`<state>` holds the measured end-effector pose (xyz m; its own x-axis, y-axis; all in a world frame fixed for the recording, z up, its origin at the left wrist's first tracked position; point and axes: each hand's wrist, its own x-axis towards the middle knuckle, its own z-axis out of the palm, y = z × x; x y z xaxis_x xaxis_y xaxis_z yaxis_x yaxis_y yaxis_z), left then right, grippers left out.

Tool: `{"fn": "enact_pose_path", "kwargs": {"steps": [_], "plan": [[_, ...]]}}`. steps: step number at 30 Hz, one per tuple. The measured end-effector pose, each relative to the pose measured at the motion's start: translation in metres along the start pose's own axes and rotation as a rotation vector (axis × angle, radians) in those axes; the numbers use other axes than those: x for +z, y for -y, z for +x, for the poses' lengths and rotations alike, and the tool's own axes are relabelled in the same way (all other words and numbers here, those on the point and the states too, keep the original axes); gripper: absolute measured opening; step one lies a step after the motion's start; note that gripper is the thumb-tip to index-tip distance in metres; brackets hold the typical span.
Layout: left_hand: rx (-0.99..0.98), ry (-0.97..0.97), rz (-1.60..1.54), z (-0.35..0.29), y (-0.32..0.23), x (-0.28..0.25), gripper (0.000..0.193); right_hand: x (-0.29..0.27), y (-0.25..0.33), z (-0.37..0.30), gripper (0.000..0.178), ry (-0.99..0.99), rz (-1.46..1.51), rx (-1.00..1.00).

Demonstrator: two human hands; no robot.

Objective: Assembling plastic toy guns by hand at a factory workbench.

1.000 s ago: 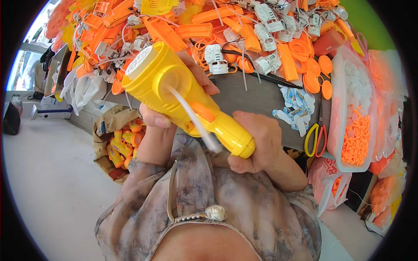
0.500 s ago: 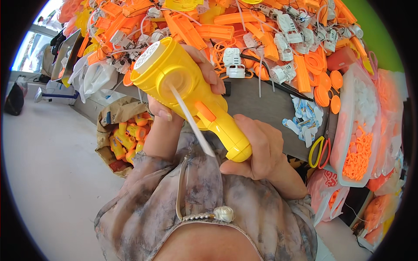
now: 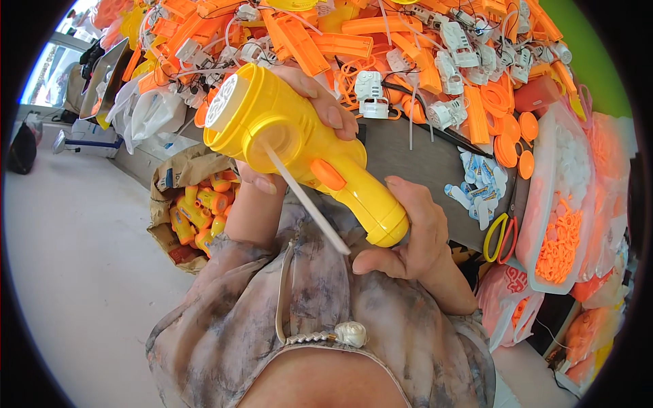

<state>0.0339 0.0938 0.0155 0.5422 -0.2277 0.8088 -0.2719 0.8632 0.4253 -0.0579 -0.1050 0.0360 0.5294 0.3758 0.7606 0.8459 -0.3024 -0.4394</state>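
Note:
My left hand (image 3: pixel 320 102) is wrapped round the barrel of a yellow toy bubble gun (image 3: pixel 294 126), its thumb below and its fingers over the far side. A white round piece with holes (image 3: pixel 222 102) fills the wide end, which points up and left. Out of a round opening in the gun's side hangs a pale flexible tube (image 3: pixel 309 204), its free end over my lap. An orange trigger (image 3: pixel 328 175) sits on the handle. Around the handle's lower end my right hand (image 3: pixel 415 234) is open, thumb and fingers apart; whether it touches the handle I cannot tell.
Orange and yellow plastic parts (image 3: pixel 299 44) and white motor units (image 3: pixel 371 94) heap across the grey table (image 3: pixel 388 146). Blue-white stickers (image 3: pixel 481 187), scissors (image 3: pixel 500 238) and a clear bin (image 3: pixel 534 224) of orange pieces lie right. A paper sack (image 3: pixel 163 228) of yellow-orange toys stands left.
The bubble gun has shifted slightly right and down in my left hand. My right hand has loosened round the handle's end, with its thumb and fingers further from it.

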Motion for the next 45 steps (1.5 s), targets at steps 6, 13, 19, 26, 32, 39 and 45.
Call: {"fn": "enact_pose_path", "kwargs": {"steps": [6,13,19,26,32,39,45], "plan": [[-0.265,-0.19,-0.019,-0.005,0.002,0.018,0.083,-0.005,-0.012,0.008,0.057,-0.081,0.004,0.063],[-0.345,-0.608,-0.053,-0.003,0.018,0.031,0.068,-0.013,-0.024,0.027,0.04,-0.163,0.294,0.517],[-0.234,-0.802,-0.184,0.013,0.023,0.02,0.058,0.006,-0.045,0.044,0.062,-0.26,0.831,0.711],[-0.193,-0.618,0.502,0.007,0.035,0.066,0.064,0.043,-0.046,0.025,0.055,-0.782,1.743,0.966],[-0.18,-0.18,1.167,-0.009,0.048,0.071,0.083,0.039,-0.047,0.009,0.045,-0.646,1.823,0.917],[-0.379,-0.354,0.915,-0.003,0.048,0.061,0.071,0.043,-0.05,0.01,0.033,-0.967,1.315,1.021],[-0.534,-0.55,-0.094,0.001,0.032,0.046,0.072,-0.048,-0.051,0.013,0.031,-0.499,0.391,0.709]]}}
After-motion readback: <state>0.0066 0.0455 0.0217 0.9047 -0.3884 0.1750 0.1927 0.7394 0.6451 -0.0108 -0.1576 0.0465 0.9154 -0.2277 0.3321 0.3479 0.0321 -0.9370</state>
